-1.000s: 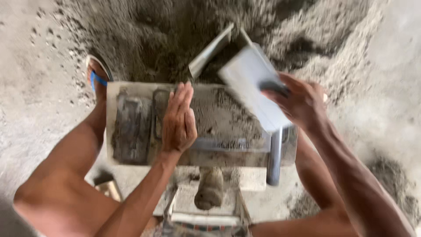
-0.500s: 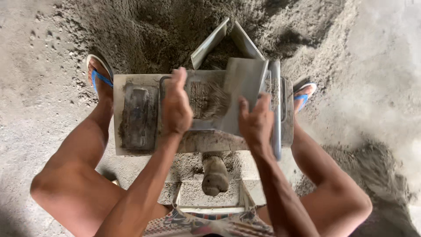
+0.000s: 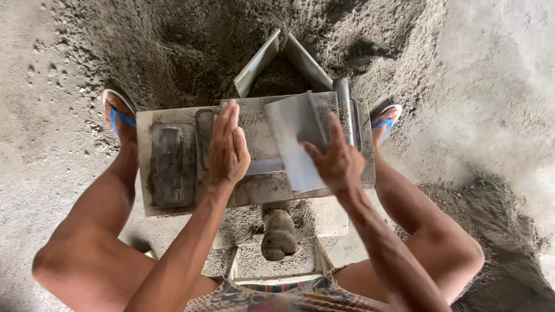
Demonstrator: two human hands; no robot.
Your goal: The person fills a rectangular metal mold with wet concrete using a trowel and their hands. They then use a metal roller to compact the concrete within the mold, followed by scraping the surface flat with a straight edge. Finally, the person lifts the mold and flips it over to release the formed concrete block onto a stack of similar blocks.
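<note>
Grey plate (image 3: pixel 295 136) in right hand (image 3: pixel 338 164), lower edge hidden

Flat grey metal plate (image 3: pixel 295 136), pale and dull. Rectangular metal mould box (image 3: pixel 254 185) caked in grey-brown cement. Loose sand pile (image 3: pixel 173 40) dark grey. Sandal straps (image 3: pixel 122 118) bright blue. Patterned cloth (image 3: pixel 272 296) possibly red, white, blue.

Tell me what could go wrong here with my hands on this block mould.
The left hand lies flat on the mould beside the metal plate that the right hand holds, so fingers might get pinched. Loose sand-cement mix could spill. The sandalled foot beside the mould looks exposed.
</note>
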